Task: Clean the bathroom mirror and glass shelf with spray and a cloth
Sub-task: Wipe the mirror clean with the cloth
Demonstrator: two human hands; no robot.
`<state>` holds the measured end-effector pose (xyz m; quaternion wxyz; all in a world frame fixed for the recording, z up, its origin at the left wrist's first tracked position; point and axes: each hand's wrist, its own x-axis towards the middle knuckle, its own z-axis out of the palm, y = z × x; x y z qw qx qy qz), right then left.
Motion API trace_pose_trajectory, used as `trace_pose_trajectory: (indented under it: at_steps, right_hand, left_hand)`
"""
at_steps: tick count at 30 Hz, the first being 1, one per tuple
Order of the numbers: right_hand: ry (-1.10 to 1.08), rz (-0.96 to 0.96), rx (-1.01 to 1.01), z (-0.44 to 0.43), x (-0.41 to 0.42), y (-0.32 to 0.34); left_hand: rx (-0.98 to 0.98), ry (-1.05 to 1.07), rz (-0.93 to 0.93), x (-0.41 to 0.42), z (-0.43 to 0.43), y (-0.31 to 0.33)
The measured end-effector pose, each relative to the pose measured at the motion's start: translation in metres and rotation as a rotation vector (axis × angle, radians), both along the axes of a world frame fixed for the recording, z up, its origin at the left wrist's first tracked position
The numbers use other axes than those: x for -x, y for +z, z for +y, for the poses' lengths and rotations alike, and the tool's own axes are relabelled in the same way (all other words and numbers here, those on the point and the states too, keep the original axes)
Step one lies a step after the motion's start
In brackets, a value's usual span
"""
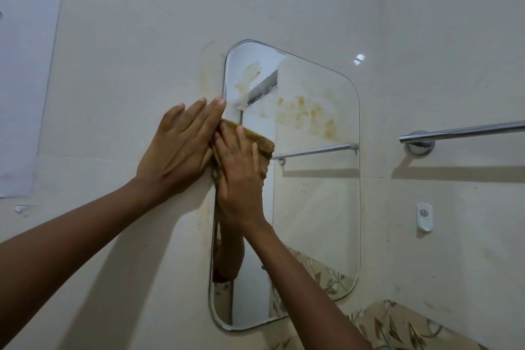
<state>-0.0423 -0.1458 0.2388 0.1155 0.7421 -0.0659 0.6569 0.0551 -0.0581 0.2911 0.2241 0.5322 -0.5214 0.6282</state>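
Pressing flat on the cloth [257, 148], the right hand [238, 179] is spreading its fingers [241, 139] across the brownish fabric, pinning rather than gripping it against the mirror [315, 207] near the left edge. The left hand [179, 148] is lying open and empty on the wall [113, 79] beside the mirror, apparently bracing it. Yellow-brown smears are covering the upper glass; the lower glass is looking clearer.

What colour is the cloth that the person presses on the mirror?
The cloth is yellowish brown, seen in the head view.
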Motion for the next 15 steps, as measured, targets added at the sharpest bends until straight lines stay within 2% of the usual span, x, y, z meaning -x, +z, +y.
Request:
trace_pose_trajectory:
  at_steps: [4,6,11,15]
  right_hand:
    - [0.009,-0.013,0.009,-0.014,0.007,-0.042]
    - [-0.001,-0.040,0.023,-0.017,0.007,-0.037]
    - [0.055,-0.108,-0.020,-0.007,0.005,0.023]
    - [0.014,-0.150,0.018,-0.009,0.005,0.073]
  left_hand:
    - [-0.017,0.040,-0.003,0.001,0.000,0.000]
    - [-0.026,0.044,0.003,0.001,0.000,0.000]
    - [-0.014,0.047,0.017,0.001,-0.002,0.000]
    - [0.000,0.090,0.007,0.000,-0.004,0.000]
